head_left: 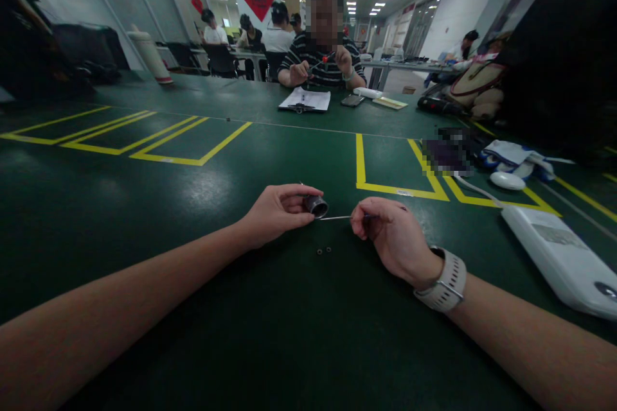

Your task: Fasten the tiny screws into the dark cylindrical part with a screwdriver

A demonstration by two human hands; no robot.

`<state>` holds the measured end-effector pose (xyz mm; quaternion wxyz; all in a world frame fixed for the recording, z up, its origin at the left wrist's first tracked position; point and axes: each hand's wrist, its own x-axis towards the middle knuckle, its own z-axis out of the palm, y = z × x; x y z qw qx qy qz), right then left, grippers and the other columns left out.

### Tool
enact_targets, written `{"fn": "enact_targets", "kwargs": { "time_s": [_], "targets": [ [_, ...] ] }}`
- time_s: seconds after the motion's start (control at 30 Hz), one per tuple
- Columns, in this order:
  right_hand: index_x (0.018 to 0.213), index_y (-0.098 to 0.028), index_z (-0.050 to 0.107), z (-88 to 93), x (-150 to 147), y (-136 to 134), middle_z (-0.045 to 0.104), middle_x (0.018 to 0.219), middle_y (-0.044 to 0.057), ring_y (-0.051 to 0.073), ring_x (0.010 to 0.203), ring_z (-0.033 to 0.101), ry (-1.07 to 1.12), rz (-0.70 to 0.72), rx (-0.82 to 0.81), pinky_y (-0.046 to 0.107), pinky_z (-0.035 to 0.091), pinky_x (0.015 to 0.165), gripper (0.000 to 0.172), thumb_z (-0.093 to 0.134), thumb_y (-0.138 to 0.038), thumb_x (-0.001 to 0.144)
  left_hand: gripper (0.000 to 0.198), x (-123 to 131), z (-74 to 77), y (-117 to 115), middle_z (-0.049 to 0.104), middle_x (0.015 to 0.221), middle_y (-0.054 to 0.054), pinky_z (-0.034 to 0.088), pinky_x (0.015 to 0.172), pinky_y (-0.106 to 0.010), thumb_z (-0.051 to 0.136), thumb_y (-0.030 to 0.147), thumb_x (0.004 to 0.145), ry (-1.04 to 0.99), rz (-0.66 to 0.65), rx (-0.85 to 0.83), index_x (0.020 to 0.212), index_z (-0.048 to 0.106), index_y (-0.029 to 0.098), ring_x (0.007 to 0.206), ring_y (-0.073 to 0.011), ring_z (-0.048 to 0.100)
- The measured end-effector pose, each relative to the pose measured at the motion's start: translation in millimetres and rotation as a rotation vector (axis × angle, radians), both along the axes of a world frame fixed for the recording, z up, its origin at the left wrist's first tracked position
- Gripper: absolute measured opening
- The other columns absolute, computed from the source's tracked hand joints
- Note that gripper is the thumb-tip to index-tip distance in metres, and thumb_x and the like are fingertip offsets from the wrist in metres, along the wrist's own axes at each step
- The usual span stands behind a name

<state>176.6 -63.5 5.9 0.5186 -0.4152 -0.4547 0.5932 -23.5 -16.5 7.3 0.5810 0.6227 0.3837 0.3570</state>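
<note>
A short, hollow grey metal cylinder (pixel 317 207), its open end facing right and toward me, is pinched between the thumb and fingers of my left hand (pixel 281 213). My right hand (pixel 389 231) is closed around a screwdriver; its thin metal shaft (pixel 336 218) points left, with the tip at the cylinder's lower edge. Whether the tip touches the cylinder I cannot tell. Most of the screwdriver's handle is hidden in my palm. On the green table (pixel 270 308), just below the cylinder, lie two small dark nuts (pixel 319 252).
Across the table a person in a striped top handles a red-ended tool (pixel 325 59) behind a clipboard (pixel 304 100). Yellow tape (pixel 400 192) marks boxes on the table. To the right are a white device (pixel 559 257), a white mouse-shaped object (pixel 507 180) and gloves (pixel 518 157).
</note>
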Motion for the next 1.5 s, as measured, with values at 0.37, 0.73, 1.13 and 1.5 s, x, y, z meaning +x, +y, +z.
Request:
{"fn": "enact_targets", "kwargs": {
  "time_s": [0.37,0.73,1.13,1.5],
  "targets": [
    [0.061,-0.020,0.061,-0.2,-3,-5,0.056,0.059,-0.001,0.013,0.057,0.049,-0.082,-0.067,0.104,0.027,0.035,0.056,0.020,0.054,-0.027,0.077,0.045,0,-1.3,0,0.067,0.105,-0.009,0.048,0.095,-0.039,0.071,0.004,0.061,0.009,-0.027,0.042,0.105,0.063,0.011,0.095,-0.0184,0.065],
    [0.052,-0.019,0.057,-2.1,-1,-5,0.050,0.048,-0.002,0.011,0.048,0.044,-0.100,-0.048,0.101,0.028,0.031,0.050,0.024,0.051,-0.023,0.075,0.044,-3,-4.6,3,0.066,0.106,-0.009,0.051,0.092,-0.035,0.069,0.006,0.066,0.052,-0.085,0.134,0.109,0.060,0.011,0.097,-0.0176,0.065],
    [0.059,-0.020,0.056,-2.3,-2,-9,0.051,0.058,-0.002,0.012,0.056,0.046,-0.012,-0.194,0.333,0.027,0.034,0.053,0.020,0.052,-0.025,0.078,0.038,-3,-0.6,-1,0.066,0.098,-0.009,0.054,0.073,-0.030,0.062,0.017,0.071,0.369,-0.036,0.537,0.108,0.061,0.012,0.082,-0.0154,0.063],
    [0.104,-0.023,0.057,3.1,-20,-17,0.061,0.110,0.006,0.019,0.106,0.054,-0.773,-0.054,0.726,0.040,0.042,0.093,0.017,0.050,-0.019,0.089,0.038,-3,7.7,-8,0.067,0.090,-0.005,0.045,0.071,-0.032,0.058,0.026,0.072,0.559,-0.072,0.651,0.109,0.062,0.018,0.079,-0.0185,0.057]
  ]
}}
